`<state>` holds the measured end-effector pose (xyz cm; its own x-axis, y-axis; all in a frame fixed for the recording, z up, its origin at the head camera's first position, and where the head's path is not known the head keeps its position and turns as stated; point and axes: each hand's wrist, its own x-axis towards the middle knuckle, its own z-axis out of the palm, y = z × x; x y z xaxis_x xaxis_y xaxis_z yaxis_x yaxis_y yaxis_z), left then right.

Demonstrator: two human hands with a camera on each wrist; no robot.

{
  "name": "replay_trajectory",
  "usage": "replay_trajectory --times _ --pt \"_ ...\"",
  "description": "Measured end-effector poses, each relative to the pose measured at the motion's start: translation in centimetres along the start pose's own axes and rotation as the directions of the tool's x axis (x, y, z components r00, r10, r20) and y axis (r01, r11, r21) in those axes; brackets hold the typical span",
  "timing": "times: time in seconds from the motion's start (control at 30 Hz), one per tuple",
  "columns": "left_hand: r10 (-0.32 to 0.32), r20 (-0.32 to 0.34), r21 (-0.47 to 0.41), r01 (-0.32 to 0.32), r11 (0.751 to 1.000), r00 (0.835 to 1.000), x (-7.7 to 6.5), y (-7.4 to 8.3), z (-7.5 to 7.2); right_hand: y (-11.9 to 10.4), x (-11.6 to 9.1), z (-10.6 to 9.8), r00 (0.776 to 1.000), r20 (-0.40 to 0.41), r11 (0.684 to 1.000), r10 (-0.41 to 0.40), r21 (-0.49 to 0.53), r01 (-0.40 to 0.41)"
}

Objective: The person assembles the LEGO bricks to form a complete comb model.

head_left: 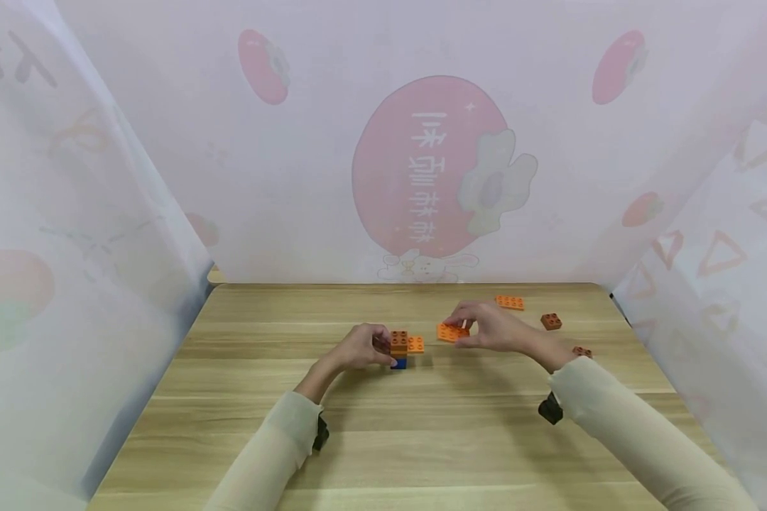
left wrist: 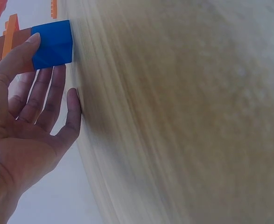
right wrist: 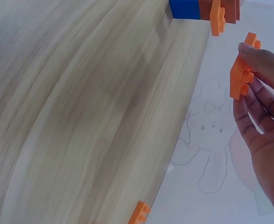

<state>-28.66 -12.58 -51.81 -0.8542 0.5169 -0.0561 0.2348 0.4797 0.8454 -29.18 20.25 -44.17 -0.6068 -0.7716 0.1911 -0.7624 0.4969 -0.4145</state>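
My left hand grips a short upright stack of toy building bricks on the table, thumb against the blue brick at its base. Above the blue one come a brown brick, a thin orange plate brick jutting out to the right, and a brown top brick with its studs up. To the right of the stack, my right hand pinches another thin orange plate brick between thumb and fingers. That plate is raised off the table, studs up, with a gap between it and the stack.
Farther back on the right lies an orange plate brick. A brown brick sits near it, and a second brown brick is partly covered by the right forearm. Pale printed sheets enclose the wooden table at back and sides.
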Motion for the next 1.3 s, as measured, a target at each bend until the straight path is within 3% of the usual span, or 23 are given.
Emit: replay_trajectory --times 0.33,0.8,1.3 --pt "-0.013 -0.004 0.004 0.013 1.000 1.000 0.1 0.1 0.1 -0.5 1.8 1.1 1.000 -0.017 1.000 -0.018 -0.005 0.018" --pt "0.004 0.000 -0.010 -0.004 1.000 1.000 0.1 0.1 0.0 -1.4 4.4 2.8 0.996 -0.030 0.994 -0.084 0.072 0.086" --pt "0.009 0.008 -0.030 -0.009 1.000 1.000 0.1 0.1 -0.1 -2.3 5.9 3.8 0.997 -0.016 0.994 -0.076 0.080 0.077"
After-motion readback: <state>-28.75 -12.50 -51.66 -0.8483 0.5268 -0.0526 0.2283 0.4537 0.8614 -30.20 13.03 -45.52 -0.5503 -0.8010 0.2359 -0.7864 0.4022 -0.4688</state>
